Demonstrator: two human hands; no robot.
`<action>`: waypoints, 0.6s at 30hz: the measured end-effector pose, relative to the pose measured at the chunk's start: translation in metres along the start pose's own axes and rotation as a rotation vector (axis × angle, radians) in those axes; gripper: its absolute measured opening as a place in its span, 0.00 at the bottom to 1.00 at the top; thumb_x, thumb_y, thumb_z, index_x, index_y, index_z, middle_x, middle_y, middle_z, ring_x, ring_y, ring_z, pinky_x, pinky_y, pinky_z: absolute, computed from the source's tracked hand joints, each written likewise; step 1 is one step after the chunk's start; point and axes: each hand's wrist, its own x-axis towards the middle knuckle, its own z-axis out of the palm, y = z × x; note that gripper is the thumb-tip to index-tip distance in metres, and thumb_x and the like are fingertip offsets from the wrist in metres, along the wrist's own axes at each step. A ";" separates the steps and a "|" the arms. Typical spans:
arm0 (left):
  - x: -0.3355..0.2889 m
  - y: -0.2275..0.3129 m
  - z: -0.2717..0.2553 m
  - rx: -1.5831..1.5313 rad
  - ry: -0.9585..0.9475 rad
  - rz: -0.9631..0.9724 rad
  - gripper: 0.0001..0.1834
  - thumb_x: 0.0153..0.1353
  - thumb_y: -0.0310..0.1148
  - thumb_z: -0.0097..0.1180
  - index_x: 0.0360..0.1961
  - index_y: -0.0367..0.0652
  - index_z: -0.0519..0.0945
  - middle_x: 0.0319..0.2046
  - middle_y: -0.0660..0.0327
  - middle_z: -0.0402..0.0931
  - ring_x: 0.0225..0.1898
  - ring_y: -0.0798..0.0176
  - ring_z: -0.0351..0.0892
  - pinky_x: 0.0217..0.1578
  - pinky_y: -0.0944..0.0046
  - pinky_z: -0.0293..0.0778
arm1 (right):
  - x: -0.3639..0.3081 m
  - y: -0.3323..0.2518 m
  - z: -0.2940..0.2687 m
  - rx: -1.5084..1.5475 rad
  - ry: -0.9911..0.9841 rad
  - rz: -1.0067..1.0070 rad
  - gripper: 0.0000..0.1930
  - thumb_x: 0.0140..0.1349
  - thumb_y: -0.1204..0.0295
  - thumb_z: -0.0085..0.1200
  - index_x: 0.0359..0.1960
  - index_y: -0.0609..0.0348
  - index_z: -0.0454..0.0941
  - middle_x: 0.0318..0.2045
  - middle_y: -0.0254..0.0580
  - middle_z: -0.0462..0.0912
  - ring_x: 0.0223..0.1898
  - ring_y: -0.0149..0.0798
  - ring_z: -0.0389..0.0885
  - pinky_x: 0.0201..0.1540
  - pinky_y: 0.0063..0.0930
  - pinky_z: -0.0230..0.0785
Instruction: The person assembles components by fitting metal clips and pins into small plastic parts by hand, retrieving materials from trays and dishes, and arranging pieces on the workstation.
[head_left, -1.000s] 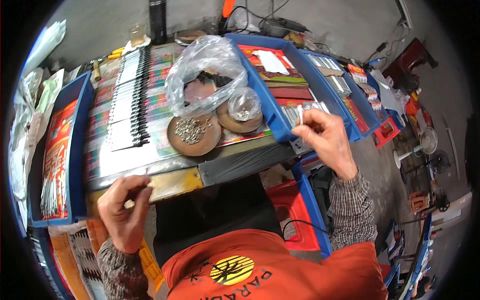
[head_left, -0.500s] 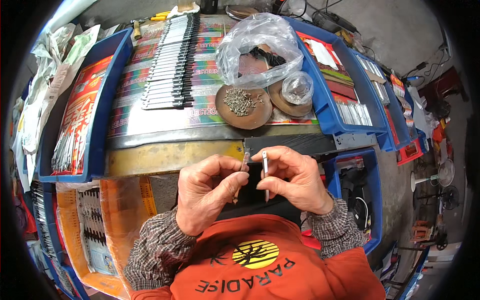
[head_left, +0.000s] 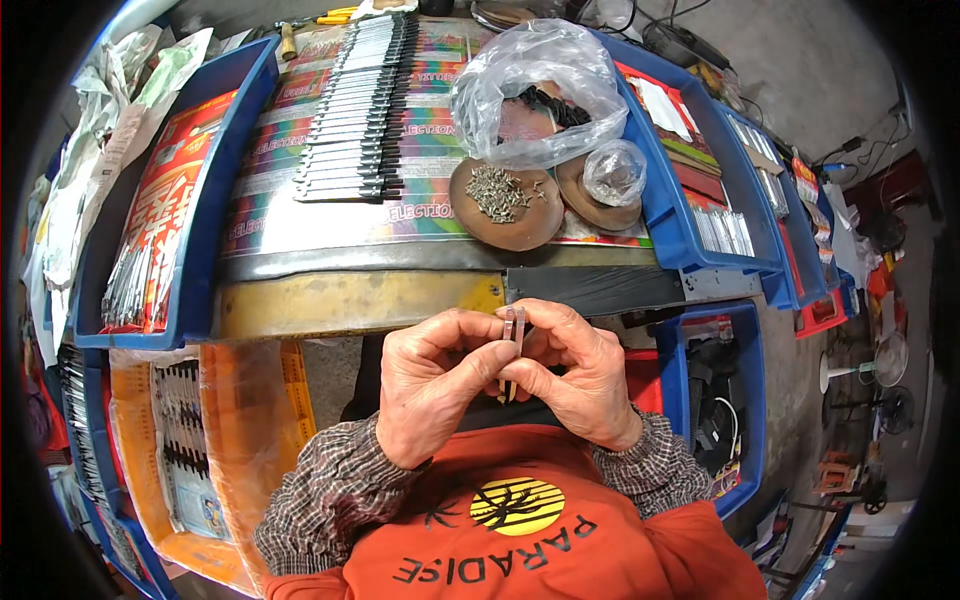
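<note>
Head view | blue plastic bin (head_left: 205, 200) holding thin metal rods, far left | row of flat metal strips (head_left: 350, 120) on counter (head_left: 350, 300) | left hand (head_left: 435, 395) and right hand (head_left: 575, 375) both pinching two narrow flat metal strips (head_left: 514, 335) upright, close above lap | round rusty dish (head_left: 505, 205) of small screws | crinkled clear plastic bag (head_left: 535, 90)
</note>
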 end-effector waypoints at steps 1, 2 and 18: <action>0.000 -0.001 0.000 -0.001 0.002 -0.001 0.07 0.62 0.23 0.57 0.41 0.33 0.80 0.32 0.61 0.81 0.30 0.73 0.78 0.29 0.74 0.75 | 0.000 0.000 0.000 0.008 0.004 0.006 0.23 0.59 0.80 0.60 0.57 0.65 0.70 0.29 0.38 0.82 0.26 0.23 0.80 0.28 0.18 0.73; 0.000 -0.002 0.000 -0.008 0.005 0.002 0.07 0.62 0.23 0.57 0.41 0.32 0.80 0.32 0.61 0.81 0.30 0.73 0.78 0.29 0.73 0.75 | -0.001 -0.001 0.001 0.009 0.002 0.007 0.23 0.59 0.80 0.60 0.57 0.65 0.70 0.29 0.38 0.82 0.26 0.23 0.80 0.28 0.18 0.73; 0.000 -0.007 -0.001 -0.105 -0.020 -0.045 0.06 0.62 0.22 0.58 0.38 0.31 0.81 0.28 0.60 0.80 0.26 0.73 0.76 0.28 0.73 0.75 | -0.004 -0.005 0.002 -0.029 -0.005 0.067 0.24 0.60 0.79 0.60 0.58 0.63 0.71 0.30 0.37 0.83 0.26 0.21 0.79 0.25 0.15 0.71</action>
